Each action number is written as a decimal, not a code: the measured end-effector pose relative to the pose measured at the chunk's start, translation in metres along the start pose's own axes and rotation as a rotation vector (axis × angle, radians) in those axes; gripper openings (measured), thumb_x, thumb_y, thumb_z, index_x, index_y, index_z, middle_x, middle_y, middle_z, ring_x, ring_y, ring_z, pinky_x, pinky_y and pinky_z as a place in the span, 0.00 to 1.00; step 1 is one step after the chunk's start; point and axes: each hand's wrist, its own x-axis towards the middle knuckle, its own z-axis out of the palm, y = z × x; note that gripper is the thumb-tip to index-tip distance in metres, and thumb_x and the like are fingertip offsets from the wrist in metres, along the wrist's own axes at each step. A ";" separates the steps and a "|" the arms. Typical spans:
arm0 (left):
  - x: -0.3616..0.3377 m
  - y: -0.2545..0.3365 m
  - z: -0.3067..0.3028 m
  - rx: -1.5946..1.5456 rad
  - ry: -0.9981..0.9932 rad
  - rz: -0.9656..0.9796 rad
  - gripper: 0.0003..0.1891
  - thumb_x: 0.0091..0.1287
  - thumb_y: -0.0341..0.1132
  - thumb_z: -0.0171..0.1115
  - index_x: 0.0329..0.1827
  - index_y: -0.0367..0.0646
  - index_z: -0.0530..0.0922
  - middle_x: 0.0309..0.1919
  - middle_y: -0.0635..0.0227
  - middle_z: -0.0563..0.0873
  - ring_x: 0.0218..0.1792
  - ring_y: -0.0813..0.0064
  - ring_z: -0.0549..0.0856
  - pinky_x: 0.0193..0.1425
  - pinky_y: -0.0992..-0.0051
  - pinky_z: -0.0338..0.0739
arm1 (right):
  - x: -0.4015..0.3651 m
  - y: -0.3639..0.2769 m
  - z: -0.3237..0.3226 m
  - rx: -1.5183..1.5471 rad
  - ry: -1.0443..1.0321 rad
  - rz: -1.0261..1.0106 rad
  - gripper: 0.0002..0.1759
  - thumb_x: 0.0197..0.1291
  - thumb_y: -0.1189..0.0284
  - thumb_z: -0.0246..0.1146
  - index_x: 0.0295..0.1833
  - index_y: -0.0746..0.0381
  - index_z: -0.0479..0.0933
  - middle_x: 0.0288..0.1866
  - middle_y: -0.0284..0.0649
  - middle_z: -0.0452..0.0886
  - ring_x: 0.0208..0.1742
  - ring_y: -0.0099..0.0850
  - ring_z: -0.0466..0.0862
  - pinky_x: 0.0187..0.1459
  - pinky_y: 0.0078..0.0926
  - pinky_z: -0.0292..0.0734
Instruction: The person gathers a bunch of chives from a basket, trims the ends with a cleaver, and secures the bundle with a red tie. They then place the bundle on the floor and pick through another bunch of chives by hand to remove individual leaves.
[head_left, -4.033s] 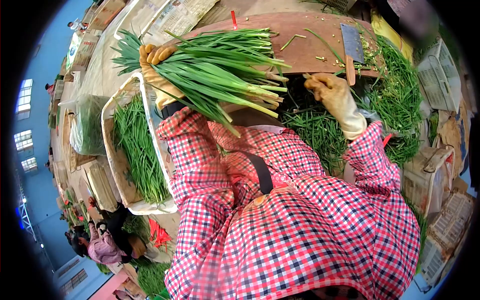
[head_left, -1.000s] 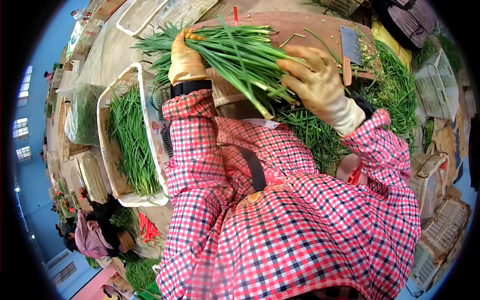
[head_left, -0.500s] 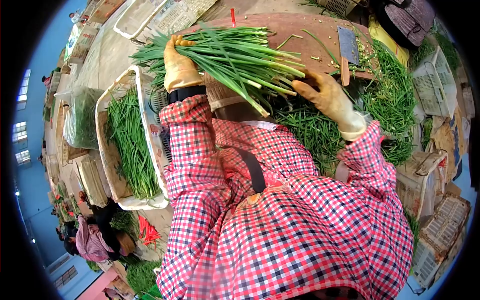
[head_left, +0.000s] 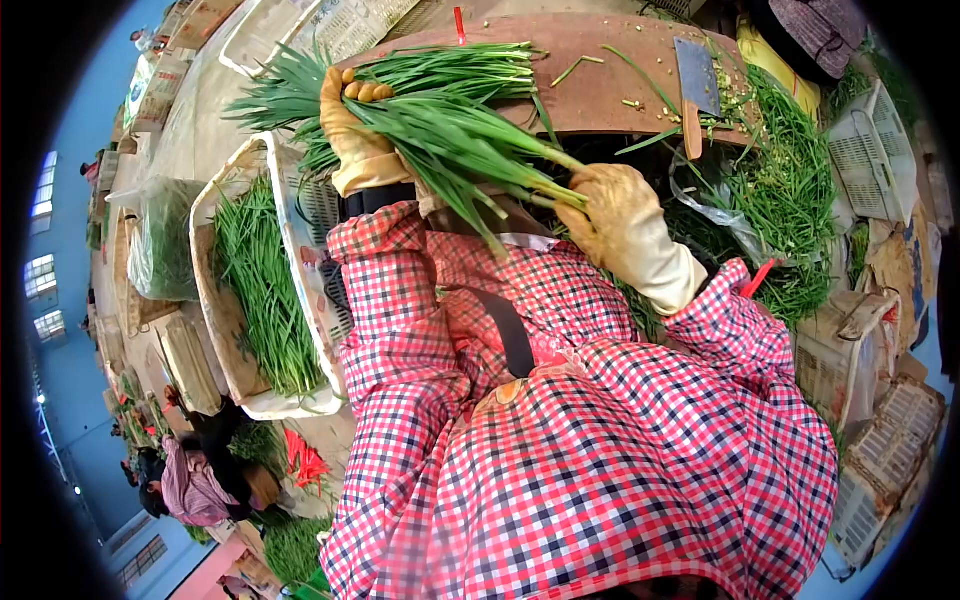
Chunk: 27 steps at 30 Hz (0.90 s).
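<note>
Chives (head_left: pixel 440 120) hang bunched over the worktop's (head_left: pixel 600 80) near edge. Your left hand (head_left: pixel 355 125) grips the leaves at 11 o'clock and your right hand (head_left: pixel 610 215) clamps the stems at 2. The tray (head_left: pixel 290 405) at 9 looks filled; a loose pile (head_left: pixel 790 200) lies at 3.

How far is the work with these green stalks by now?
Done: a tray holds laid greens, and cut bits lie on the board by the cleaver. In hand: the left hand and right hand grip one bunch. Left: a loose pile at the right seems unsorted.
</note>
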 end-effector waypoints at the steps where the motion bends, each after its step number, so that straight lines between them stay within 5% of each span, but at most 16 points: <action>1: 0.002 -0.004 -0.005 0.018 -0.013 0.009 0.12 0.67 0.39 0.64 0.29 0.45 0.74 0.18 0.78 0.70 0.19 0.81 0.70 0.27 0.76 0.72 | -0.009 0.003 0.000 0.014 0.131 -0.070 0.12 0.55 0.69 0.67 0.39 0.66 0.76 0.36 0.45 0.80 0.40 0.45 0.81 0.46 0.40 0.76; 3: -0.008 -0.021 0.006 0.037 0.106 0.032 0.12 0.65 0.38 0.66 0.29 0.44 0.74 0.18 0.78 0.69 0.19 0.81 0.69 0.25 0.77 0.70 | -0.018 0.008 -0.004 0.002 0.234 -0.190 0.16 0.57 0.62 0.66 0.32 0.66 0.76 0.27 0.45 0.76 0.32 0.41 0.78 0.40 0.36 0.75; 6: -0.014 -0.033 0.010 -0.036 0.130 -0.007 0.12 0.65 0.37 0.67 0.29 0.45 0.74 0.18 0.78 0.69 0.19 0.81 0.69 0.24 0.78 0.69 | -0.042 0.015 -0.011 -0.001 0.129 -0.114 0.12 0.59 0.68 0.66 0.34 0.66 0.75 0.30 0.45 0.77 0.32 0.42 0.79 0.39 0.36 0.76; 10: -0.016 -0.021 0.006 -0.153 0.107 -0.019 0.11 0.64 0.36 0.67 0.29 0.45 0.74 0.19 0.80 0.69 0.20 0.83 0.69 0.27 0.79 0.69 | -0.071 0.029 -0.020 0.081 0.263 -0.038 0.03 0.61 0.76 0.62 0.39 0.65 0.76 0.36 0.46 0.80 0.35 0.43 0.82 0.40 0.37 0.80; 13: -0.010 -0.010 -0.003 -0.158 0.056 -0.052 0.11 0.64 0.35 0.67 0.29 0.46 0.74 0.19 0.80 0.70 0.20 0.83 0.69 0.28 0.78 0.70 | -0.049 0.023 -0.033 0.204 0.374 0.154 0.14 0.61 0.75 0.65 0.53 0.62 0.77 0.44 0.44 0.83 0.41 0.41 0.84 0.43 0.33 0.81; 14: -0.010 -0.010 -0.002 -0.149 0.059 -0.041 0.11 0.64 0.36 0.67 0.29 0.45 0.74 0.19 0.80 0.70 0.20 0.83 0.69 0.28 0.78 0.70 | -0.035 0.024 -0.040 0.162 0.424 0.038 0.20 0.59 0.70 0.68 0.57 0.61 0.76 0.47 0.42 0.84 0.43 0.39 0.85 0.45 0.30 0.81; 18: -0.009 -0.010 -0.002 -0.126 0.014 -0.027 0.11 0.65 0.36 0.66 0.28 0.45 0.74 0.18 0.80 0.69 0.20 0.82 0.69 0.28 0.78 0.69 | 0.007 0.005 -0.035 0.376 0.334 0.073 0.25 0.56 0.63 0.71 0.56 0.61 0.76 0.42 0.41 0.85 0.40 0.36 0.85 0.45 0.30 0.80; 22: -0.014 -0.004 0.006 -0.151 -0.051 -0.076 0.12 0.66 0.37 0.66 0.29 0.43 0.73 0.17 0.79 0.68 0.18 0.81 0.68 0.27 0.78 0.69 | 0.020 0.001 -0.015 0.479 0.315 0.026 0.10 0.56 0.71 0.69 0.43 0.62 0.81 0.35 0.43 0.83 0.37 0.43 0.84 0.38 0.33 0.79; 27: -0.022 -0.003 0.014 -0.056 -0.008 -0.045 0.12 0.66 0.37 0.65 0.29 0.44 0.73 0.17 0.80 0.68 0.18 0.83 0.68 0.28 0.79 0.68 | 0.019 0.007 -0.010 0.400 0.335 0.002 0.05 0.58 0.76 0.66 0.40 0.63 0.81 0.34 0.44 0.84 0.33 0.44 0.84 0.35 0.33 0.80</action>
